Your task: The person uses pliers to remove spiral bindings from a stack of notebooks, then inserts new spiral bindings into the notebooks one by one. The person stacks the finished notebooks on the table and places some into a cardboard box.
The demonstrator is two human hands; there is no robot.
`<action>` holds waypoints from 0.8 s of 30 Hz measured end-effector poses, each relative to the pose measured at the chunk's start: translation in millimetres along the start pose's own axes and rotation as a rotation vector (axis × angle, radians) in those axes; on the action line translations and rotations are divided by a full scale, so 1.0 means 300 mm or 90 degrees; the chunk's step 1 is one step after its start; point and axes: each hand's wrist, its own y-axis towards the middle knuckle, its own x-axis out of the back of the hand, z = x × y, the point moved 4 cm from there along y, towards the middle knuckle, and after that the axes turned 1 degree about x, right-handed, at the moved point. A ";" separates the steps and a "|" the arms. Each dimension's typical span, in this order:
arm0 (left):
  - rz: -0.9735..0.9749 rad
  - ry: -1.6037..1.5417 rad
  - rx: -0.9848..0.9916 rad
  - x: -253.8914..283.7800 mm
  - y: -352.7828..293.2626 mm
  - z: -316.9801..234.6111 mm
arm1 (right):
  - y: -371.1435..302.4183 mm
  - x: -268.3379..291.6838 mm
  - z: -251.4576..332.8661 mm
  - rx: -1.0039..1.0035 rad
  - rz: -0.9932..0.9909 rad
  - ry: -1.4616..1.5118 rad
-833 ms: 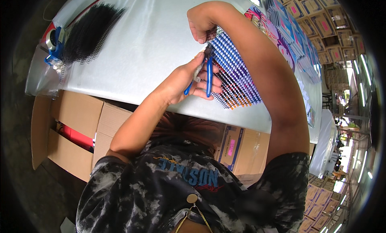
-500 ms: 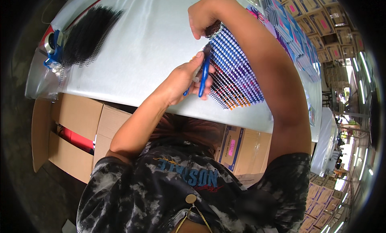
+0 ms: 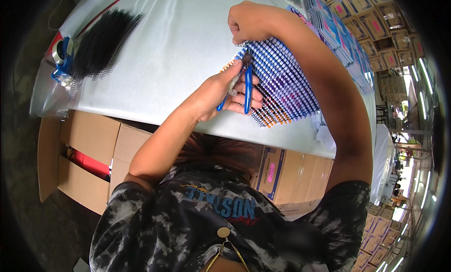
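Note:
My left hand [image 3: 223, 91] is closed round a pair of pliers [image 3: 248, 91] with blue handles. The handles are spread apart, and the dark jaws touch the far left corner of a fanned stack of spiral-bound notebooks [image 3: 284, 79]. Rows of coil loops run along the stack, with blue, purple and orange between them. Just beyond the jaws, my right hand [image 3: 249, 23] is curled at the far edge of the stack, thumb and fingers pressed together beside a coil end. What those fingers grip is hidden.
A bundle of loose black coils [image 3: 105, 42] lies at the left of the white table [image 3: 174, 51], beside a blue tape dispenser [image 3: 63, 61]. More notebooks [image 3: 329, 32] are stacked at the far right. Cardboard boxes [image 3: 89, 136] stand below the near edge; many cartons [image 3: 376, 28] are piled beyond.
My right hand has drawn slightly nearer and to the right, its fingers now curled tighter. The pliers have shifted a little right, and orange edges now show left of their jaws.

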 end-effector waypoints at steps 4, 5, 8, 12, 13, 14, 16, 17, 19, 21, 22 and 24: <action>0.017 0.001 -0.007 0.003 0.036 -0.012 | -0.005 0.007 -0.018 0.002 -0.028 0.068; 0.019 -0.010 -0.013 0.002 0.041 -0.010 | -0.005 0.008 -0.023 0.008 -0.035 0.073; -0.001 0.034 0.001 0.018 0.035 0.017 | 0.004 -0.012 -0.043 0.037 -0.054 0.094; -0.006 0.023 -0.002 0.010 0.007 0.016 | 0.005 -0.018 -0.043 0.076 -0.088 0.115; 0.010 0.011 0.003 0.002 -0.002 0.013 | -0.002 -0.019 -0.044 0.067 -0.090 0.118; 0.026 -0.002 0.009 -0.005 -0.011 0.010 | -0.009 -0.020 -0.044 0.059 -0.091 0.122; 0.036 -0.013 0.012 -0.005 -0.013 0.003 | -0.010 -0.016 -0.038 0.053 -0.092 0.124; 0.035 -0.012 0.011 0.001 -0.001 -0.005 | -0.011 -0.015 -0.037 0.049 -0.091 0.122; 0.020 -0.017 -0.007 0.001 0.010 -0.019 | -0.008 -0.017 -0.039 0.052 -0.100 0.124; -0.006 -0.032 -0.001 0.000 0.012 -0.021 | -0.005 -0.025 -0.046 0.062 -0.121 0.135; -0.019 -0.039 0.003 0.001 0.014 -0.020 | -0.008 -0.025 -0.048 0.059 -0.120 0.142; 0.085 -0.092 -0.011 0.027 0.022 -0.001 | -0.010 -0.024 -0.048 0.057 -0.117 0.156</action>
